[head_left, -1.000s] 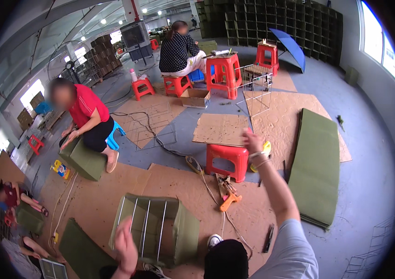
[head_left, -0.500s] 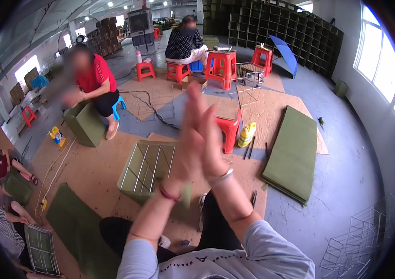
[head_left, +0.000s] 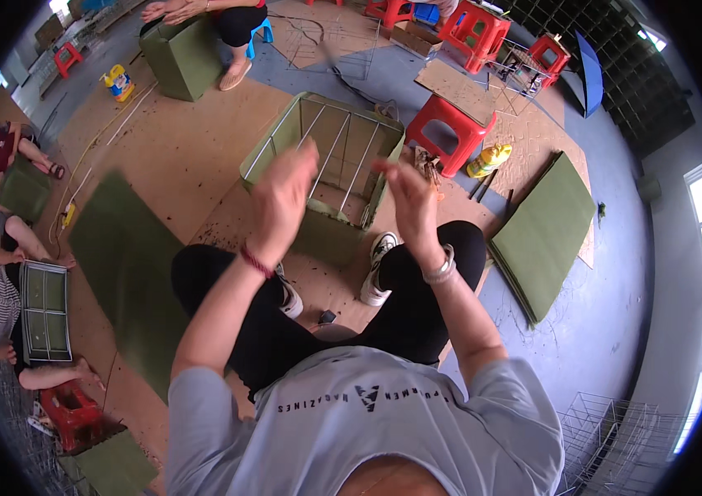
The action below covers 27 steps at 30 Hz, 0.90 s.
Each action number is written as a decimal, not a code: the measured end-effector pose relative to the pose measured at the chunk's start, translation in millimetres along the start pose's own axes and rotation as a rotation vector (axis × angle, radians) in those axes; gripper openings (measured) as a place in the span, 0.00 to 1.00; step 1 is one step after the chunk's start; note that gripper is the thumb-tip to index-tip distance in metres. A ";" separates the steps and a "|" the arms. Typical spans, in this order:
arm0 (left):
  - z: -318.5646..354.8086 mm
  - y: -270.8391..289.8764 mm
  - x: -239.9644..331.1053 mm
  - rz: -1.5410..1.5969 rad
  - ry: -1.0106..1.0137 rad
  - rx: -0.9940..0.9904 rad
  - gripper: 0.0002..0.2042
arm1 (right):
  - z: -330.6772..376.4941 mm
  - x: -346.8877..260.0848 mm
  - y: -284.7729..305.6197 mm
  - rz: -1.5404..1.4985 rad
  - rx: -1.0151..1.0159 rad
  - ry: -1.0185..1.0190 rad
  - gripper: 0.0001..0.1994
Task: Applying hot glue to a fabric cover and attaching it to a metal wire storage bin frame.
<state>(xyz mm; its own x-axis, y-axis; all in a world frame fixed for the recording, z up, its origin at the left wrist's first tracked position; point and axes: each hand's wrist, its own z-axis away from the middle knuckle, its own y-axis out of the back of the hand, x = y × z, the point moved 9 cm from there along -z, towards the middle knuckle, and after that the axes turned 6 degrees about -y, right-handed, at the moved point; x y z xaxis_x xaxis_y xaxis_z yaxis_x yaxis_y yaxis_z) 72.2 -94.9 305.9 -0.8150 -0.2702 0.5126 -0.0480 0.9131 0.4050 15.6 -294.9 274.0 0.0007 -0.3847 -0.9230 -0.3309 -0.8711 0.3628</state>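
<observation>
My left hand (head_left: 283,202) is raised with fingers extended and nothing in it. Across a gap from it, my right hand (head_left: 415,208) is also empty, its fingers stretched and partly bent inward. Beyond and below both hands stands an open-topped green fabric box (head_left: 326,236) with a metal wire frame (head_left: 333,155) across its mouth. My left hand overlaps the box's near left rim in view; my right hand is by its right corner. Whether either touches the box I cannot tell. The box stands on brown board in front of my shoes (head_left: 379,269).
A green sheet (head_left: 132,273) lies left; a stack of green panels (head_left: 545,240) lies right. Beyond are a red stool (head_left: 450,132), a yellow bottle (head_left: 490,160) and dark rods (head_left: 483,186). Co-workers sit at left, one by a green box (head_left: 181,62). Wire frames (head_left: 607,438) stand lower right.
My hands were pressed palm to palm; now they are apart and lower, one each side. The view has tilted down, bringing the wire-framed box more fully into sight.
</observation>
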 end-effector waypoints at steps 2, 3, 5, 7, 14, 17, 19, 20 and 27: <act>56.0 -31.9 0.4 -0.151 -0.168 -0.114 0.14 | 20.1 5.8 -20.1 0.302 -0.074 0.408 0.12; 80.7 -52.0 -6.0 -0.212 -0.180 -0.214 0.15 | 37.7 13.0 -34.3 0.448 -0.080 0.574 0.11; 106.9 -75.7 -16.7 -0.176 -0.209 -0.260 0.14 | 44.9 43.0 -52.5 0.580 -0.060 0.592 0.13; 115.2 -90.4 -20.9 -0.160 -0.230 -0.309 0.14 | 49.9 67.5 -67.2 0.664 -0.063 0.574 0.16; 97.4 -101.0 -22.1 -0.112 -0.234 -0.363 0.09 | 43.9 84.0 -78.6 0.702 -0.094 0.586 0.11; 97.7 -111.1 -29.6 -0.106 -0.208 -0.481 0.07 | 42.4 86.8 -79.1 0.690 -0.134 0.546 0.09; 94.7 -113.7 -30.2 -0.102 -0.228 -0.518 0.06 | 42.7 86.0 -79.3 0.659 -0.158 0.539 0.08; 92.4 -114.6 -31.2 -0.098 -0.223 -0.541 0.06 | 41.6 85.0 -78.8 0.643 -0.179 0.535 0.07; 80.1 -114.8 -35.7 -0.043 -0.140 -0.580 0.06 | -16.3 73.0 -31.8 0.496 -0.415 0.555 0.18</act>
<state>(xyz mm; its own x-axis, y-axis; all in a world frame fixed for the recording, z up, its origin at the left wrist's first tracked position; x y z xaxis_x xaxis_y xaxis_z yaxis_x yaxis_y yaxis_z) 60.6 -165.6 180.4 -0.8895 -0.2244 0.3981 0.2086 0.5757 0.7906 41.6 -300.3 197.1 0.4452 -0.7510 -0.4876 -0.0422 -0.5616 0.8263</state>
